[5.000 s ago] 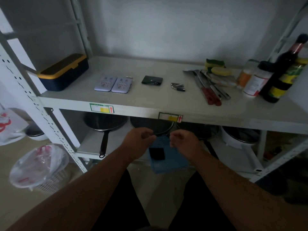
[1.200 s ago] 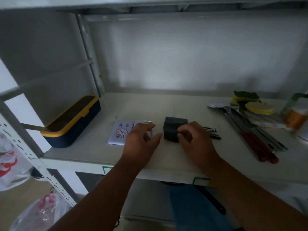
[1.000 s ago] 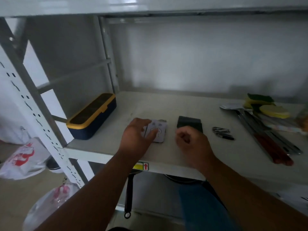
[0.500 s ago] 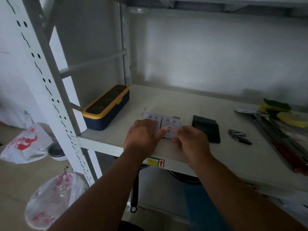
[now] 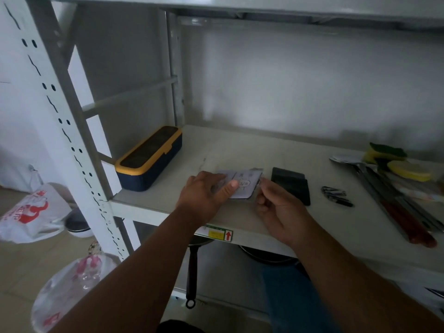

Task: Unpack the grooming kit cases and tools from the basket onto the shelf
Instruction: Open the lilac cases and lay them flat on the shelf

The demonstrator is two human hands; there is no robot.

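Observation:
A lavender grooming kit case (image 5: 245,182) with a cartoon print lies spread open on the white shelf (image 5: 240,150). My left hand (image 5: 204,195) rests flat over its left half, thumb pressed on the right half. My right hand (image 5: 276,207) pinches the case's right edge, which looks slightly raised. A black case (image 5: 292,186) lies flat just right of my right hand. Small metal clippers (image 5: 336,197) lie further right. The blue basket (image 5: 295,299) shows below the shelf edge, between my arms.
A navy box with a yellow lid (image 5: 149,159) sits at the shelf's left end. Red-handled knives and a ladle (image 5: 396,212) and sponges (image 5: 386,155) fill the right side. A pan handle (image 5: 192,277) hangs below. Plastic bags (image 5: 28,212) lie on the floor at left.
My right hand left the black case and moved left to the lavender case's right edge. My left hand stayed on the lavender case. The view shifted left and closer.

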